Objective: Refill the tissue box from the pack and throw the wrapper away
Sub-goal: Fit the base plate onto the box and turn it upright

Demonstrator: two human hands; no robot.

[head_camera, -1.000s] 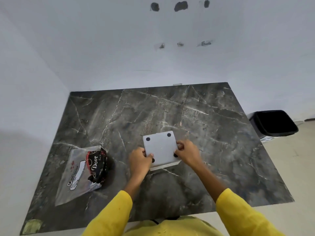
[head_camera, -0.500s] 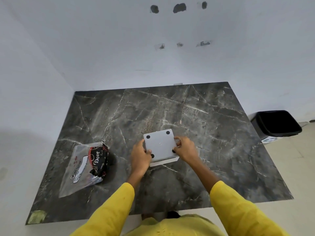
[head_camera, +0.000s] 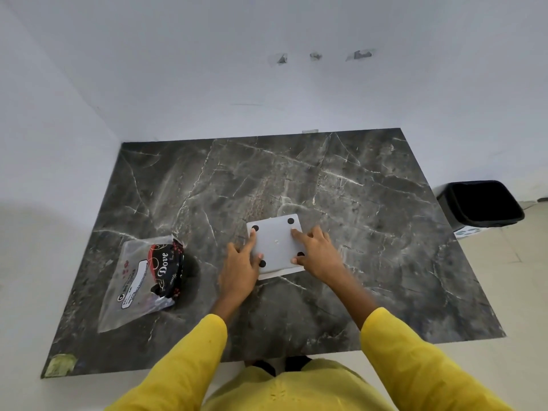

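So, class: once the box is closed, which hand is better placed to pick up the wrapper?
Left, probably. The wrapper lies on the left hand's side; the right hand would cross the upturned tissue box.

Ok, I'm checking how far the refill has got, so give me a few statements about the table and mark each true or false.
1. The tissue box lies upside down, its four black feet facing up. True.
2. Only the right hand touches the box. False: the left hand rests fingers on it too.
3. The wrapper is already in the bin. False: it lies on the table, left of the box.
4. The bin stands on the floor beyond the table's right edge. True.
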